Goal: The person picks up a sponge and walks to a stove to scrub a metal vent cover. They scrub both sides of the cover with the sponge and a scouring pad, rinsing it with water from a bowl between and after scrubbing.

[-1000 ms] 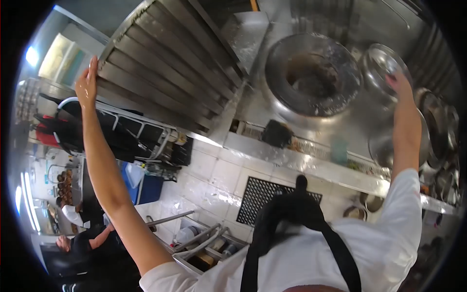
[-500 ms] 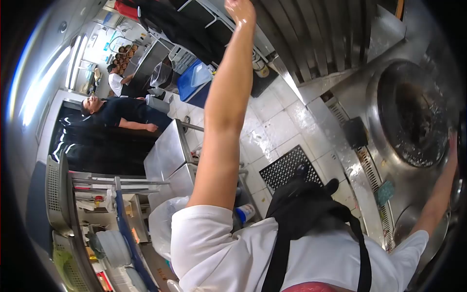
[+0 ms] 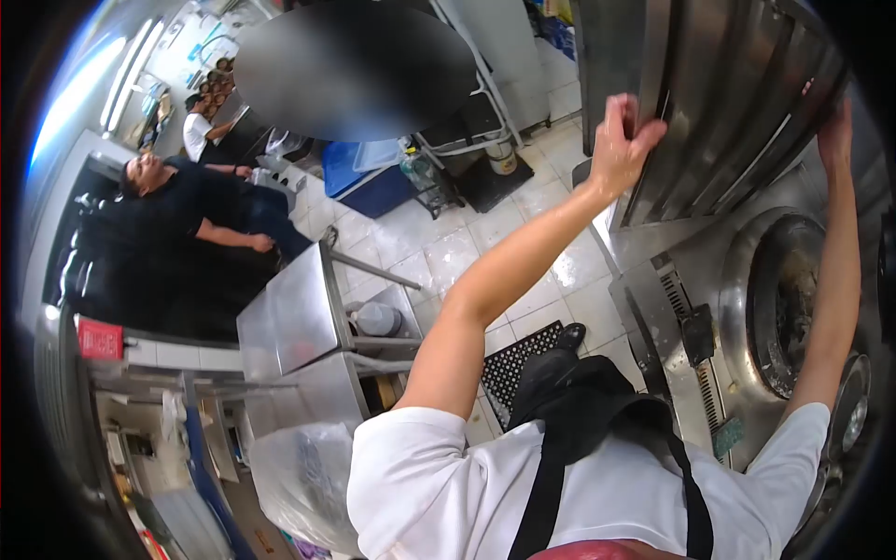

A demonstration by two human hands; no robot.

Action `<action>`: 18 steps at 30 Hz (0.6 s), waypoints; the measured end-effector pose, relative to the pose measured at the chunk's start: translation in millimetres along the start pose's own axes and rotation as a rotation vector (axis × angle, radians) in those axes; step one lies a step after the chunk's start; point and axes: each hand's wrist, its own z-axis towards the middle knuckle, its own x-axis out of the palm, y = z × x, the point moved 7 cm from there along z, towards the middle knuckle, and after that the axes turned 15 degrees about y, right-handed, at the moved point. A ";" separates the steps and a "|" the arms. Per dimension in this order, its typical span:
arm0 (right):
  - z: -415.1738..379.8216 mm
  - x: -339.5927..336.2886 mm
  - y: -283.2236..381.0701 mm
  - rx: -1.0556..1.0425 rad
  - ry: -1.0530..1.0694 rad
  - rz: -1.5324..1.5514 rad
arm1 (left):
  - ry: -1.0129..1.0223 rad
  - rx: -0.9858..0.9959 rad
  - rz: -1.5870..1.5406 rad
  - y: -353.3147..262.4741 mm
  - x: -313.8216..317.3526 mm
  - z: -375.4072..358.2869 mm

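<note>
My left hand [image 3: 627, 149] is raised beside the near left edge of a ribbed metal panel [image 3: 719, 121]. Its fingers are partly bent and the thumb stands apart; nothing shows in it. The skin looks wet. At the panel's far right side is my right hand [image 3: 833, 135], fingers stretched upward against or close to the metal, their tips hard to make out. Below that arm sits a round wok burner [image 3: 793, 299] with a dark, wet centre, set in a steel stove top [image 3: 653, 308].
A green scouring pad [image 3: 727, 436] lies on the stove's front edge. Left of me are a steel table [image 3: 289, 317] and a clear plastic bag [image 3: 303, 476]. A perforated black mat [image 3: 509, 373] is underfoot. One person [image 3: 201, 205] stands left; another [image 3: 201, 131] is farther back.
My left hand has come down and right, to the panel's edge. My right hand has risen from beside the burner to the panel's right side. The view has shifted.
</note>
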 end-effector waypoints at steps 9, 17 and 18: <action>-13.7 -89.5 18.6 -0.231 -0.415 -0.223 | 0.238 -0.021 -0.147 68.8 20.0 -15.8; -52.3 -12.7 100.6 -0.464 -0.236 -0.063 | 0.110 0.066 -0.204 177.5 32.4 20.3; -46.0 -16.5 111.1 -0.484 -0.226 -0.079 | 0.076 0.125 -0.041 149.5 45.0 31.0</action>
